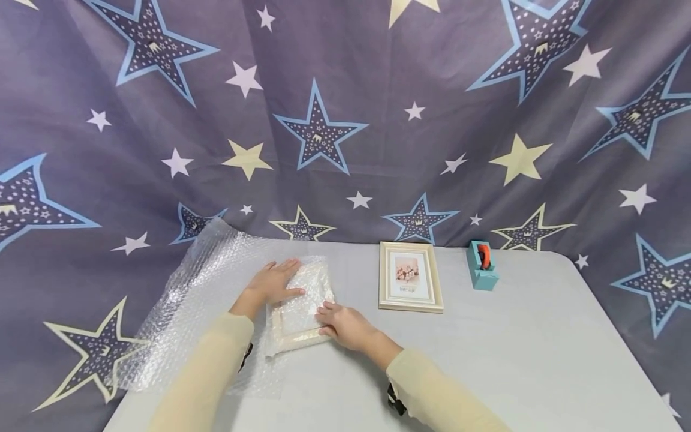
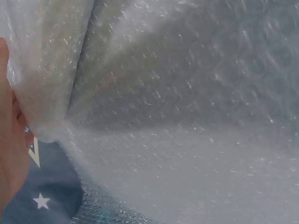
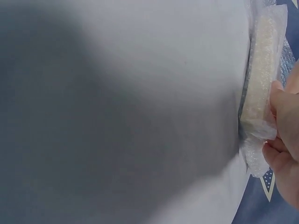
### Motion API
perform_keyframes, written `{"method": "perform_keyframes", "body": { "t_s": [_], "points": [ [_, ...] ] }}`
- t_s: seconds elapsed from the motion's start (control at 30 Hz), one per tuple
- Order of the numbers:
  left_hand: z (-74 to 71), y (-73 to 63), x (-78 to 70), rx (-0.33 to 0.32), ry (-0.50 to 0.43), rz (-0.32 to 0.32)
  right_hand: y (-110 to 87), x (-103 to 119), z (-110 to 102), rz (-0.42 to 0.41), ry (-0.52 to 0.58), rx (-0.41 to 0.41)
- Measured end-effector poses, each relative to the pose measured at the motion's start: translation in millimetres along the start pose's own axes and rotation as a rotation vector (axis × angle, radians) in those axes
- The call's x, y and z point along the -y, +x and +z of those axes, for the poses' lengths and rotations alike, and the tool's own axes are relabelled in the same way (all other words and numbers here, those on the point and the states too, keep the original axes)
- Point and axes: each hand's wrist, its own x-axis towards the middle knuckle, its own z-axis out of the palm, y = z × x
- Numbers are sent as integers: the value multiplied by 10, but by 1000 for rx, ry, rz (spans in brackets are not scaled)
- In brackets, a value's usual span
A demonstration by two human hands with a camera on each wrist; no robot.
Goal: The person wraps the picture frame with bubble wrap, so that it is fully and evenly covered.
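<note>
A cream picture frame (image 1: 302, 306) lies on the table under layers of bubble wrap, its pale border showing through. My left hand (image 1: 274, 283) rests over its upper left part with fingers spread. In the left wrist view, bubble wrap (image 2: 187, 116) fills most of the picture, with the left hand (image 2: 13, 144) at the left edge. At the wrapped frame's right side, my right hand (image 1: 345, 326) holds the edge. The right wrist view shows the right hand's thumb and fingers (image 3: 279, 156) at a folded corner of the wrap.
A loose sheet of bubble wrap (image 1: 178, 312) spreads left over the table edge. To the right lies an unwrapped cream picture frame (image 1: 384, 276) with a flower print. Beyond it stands a teal tape dispenser (image 1: 484, 280) with an orange reel. A star-patterned cloth (image 1: 345, 60) hangs behind the table (image 1: 540, 360).
</note>
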Motion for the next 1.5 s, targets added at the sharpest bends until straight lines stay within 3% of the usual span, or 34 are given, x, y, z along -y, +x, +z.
{"method": "perform_keyframes", "body": {
  "t_s": [0.23,0.47,0.63,0.77,1.0,1.27,1.5],
  "points": [
    [-43,-45,-13,-15,37,-28,3,35,4,-3,10,-30],
    [-57,-109,-138,-32,57,-44,5,15,29,-13,15,-38],
    [-58,-294,-265,-61,33,-24,-5,24,25,-17,42,-53],
    [-22,-480,-396,-40,-17,-5,-4,19,16,-19,42,-65],
    [113,-680,-517,0,-72,-50,-2,32,23,-22,52,-50],
    [179,-686,-511,-26,-101,-44,-13,42,3,-31,53,-41],
    [198,-669,-506,-81,-86,15,4,26,7,-25,52,-44]
  ]
}}
